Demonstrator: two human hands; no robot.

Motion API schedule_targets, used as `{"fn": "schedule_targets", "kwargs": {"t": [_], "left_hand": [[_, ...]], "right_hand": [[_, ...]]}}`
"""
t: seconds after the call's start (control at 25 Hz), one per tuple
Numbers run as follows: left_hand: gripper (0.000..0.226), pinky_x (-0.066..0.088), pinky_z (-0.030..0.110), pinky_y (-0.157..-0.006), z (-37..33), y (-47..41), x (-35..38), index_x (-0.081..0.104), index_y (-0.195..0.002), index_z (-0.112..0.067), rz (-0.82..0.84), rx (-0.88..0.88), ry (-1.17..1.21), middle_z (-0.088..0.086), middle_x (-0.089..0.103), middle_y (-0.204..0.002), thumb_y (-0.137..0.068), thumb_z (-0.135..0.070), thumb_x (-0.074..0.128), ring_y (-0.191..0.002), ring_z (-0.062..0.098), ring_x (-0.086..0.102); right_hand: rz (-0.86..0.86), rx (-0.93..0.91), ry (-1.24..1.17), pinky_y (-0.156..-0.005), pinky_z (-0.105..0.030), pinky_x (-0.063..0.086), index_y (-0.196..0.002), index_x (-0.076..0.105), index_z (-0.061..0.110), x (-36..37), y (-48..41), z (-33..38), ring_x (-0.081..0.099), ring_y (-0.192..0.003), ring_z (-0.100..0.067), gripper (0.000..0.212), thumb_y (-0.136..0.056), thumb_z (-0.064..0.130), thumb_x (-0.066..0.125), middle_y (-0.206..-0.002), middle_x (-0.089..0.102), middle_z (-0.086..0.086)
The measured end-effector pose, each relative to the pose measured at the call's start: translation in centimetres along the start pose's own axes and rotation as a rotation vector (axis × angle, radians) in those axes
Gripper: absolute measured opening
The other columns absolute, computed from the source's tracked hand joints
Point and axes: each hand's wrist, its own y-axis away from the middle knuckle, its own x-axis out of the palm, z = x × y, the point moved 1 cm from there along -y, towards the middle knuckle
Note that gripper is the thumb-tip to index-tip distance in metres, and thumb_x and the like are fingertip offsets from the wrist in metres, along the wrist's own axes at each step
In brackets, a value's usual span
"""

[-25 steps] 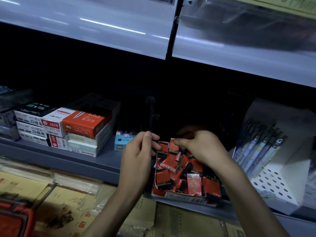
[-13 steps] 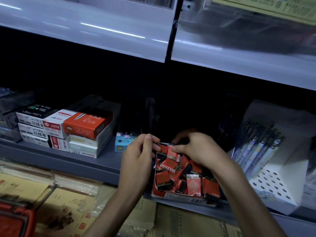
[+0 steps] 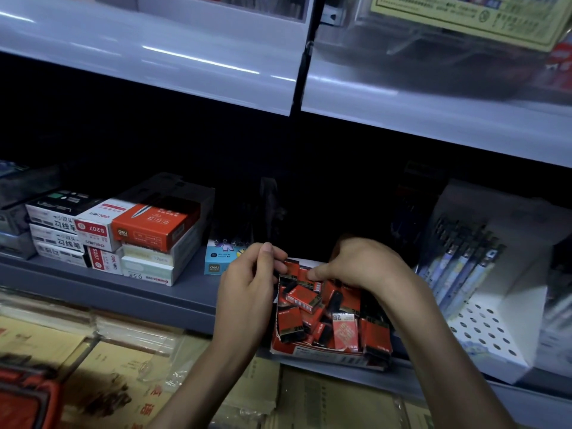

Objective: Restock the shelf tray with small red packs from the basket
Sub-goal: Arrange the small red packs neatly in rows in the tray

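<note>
Step in hand: setting one red pack [image 3: 294,269] into the shelf tray [image 3: 325,358], which lies below the right hand [image 3: 365,264], right of the left hand [image 3: 252,292]. Both hands pinch this pack between them. Next, prob.: release it flat among the others w/o spilling.

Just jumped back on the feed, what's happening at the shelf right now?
A person is filling the cardboard tray on the grey shelf with small red packs, which lie in a loose jumble. The right hand pinches one red pack at the tray's back left corner. The left hand is curled at that same corner; whether it grips the pack or the tray edge is unclear.
</note>
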Motion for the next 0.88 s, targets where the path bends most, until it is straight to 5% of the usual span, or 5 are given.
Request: {"fn": "schedule_targets", "kwargs": {"t": [0.12, 0.32, 0.68, 0.88], "left_hand": [[0.037, 0.051, 0.025, -0.070, 0.0, -0.1, 0.0, 0.072, -0.087, -0.022, -0.001, -0.003, 0.002, -0.002, 0.071, -0.078, -0.110, -0.028, 0.044, -0.072, 0.007, 0.064], [0.036, 0.049, 0.021, -0.068, 0.1, -0.2, 0.0, 0.072, -0.087, -0.021, -0.009, 0.001, 0.008, -0.003, 0.071, -0.077, -0.109, -0.028, 0.044, -0.071, 0.007, 0.064], [0.036, 0.051, 0.031, -0.073, -0.2, 0.0, 0.1, 0.072, -0.085, -0.022, -0.018, -0.018, 0.009, -0.004, 0.070, -0.078, -0.109, -0.028, 0.046, -0.075, 0.007, 0.065], [0.030, 0.057, 0.039, -0.075, -0.3, 0.3, 0.0, 0.073, -0.087, -0.027, 0.023, -0.035, -0.011, -0.007, 0.073, -0.082, -0.106, -0.025, 0.050, -0.078, 0.008, 0.069]], "right_hand": [[0.049, 0.042, 0.006, -0.093, -0.037, 0.055, -0.116, 0.062, 0.021, 0.2, -0.7, 0.5, 0.067, -0.102, -0.024, 0.051, -0.081, 0.056, 0.076, -0.099, 0.064, 0.001], [0.045, 0.083, -0.158, -0.056, -0.025, 0.044, -0.077, 0.058, 0.017, -0.4, -0.7, -0.1, 0.056, -0.066, -0.013, 0.035, -0.081, 0.044, 0.080, -0.076, 0.057, 0.001], [-0.064, 0.146, -0.526, -0.071, -0.031, 0.055, -0.079, 0.072, 0.009, -0.6, 0.6, -1.4, 0.071, -0.078, -0.023, 0.035, -0.071, 0.039, 0.087, -0.086, 0.073, -0.011], [-0.094, 0.085, -0.793, -0.059, -0.026, 0.046, -0.080, 0.068, 0.011, -1.1, 1.7, -2.5, 0.062, -0.071, -0.016, 0.027, -0.074, 0.029, 0.088, -0.078, 0.066, -0.005]]}}
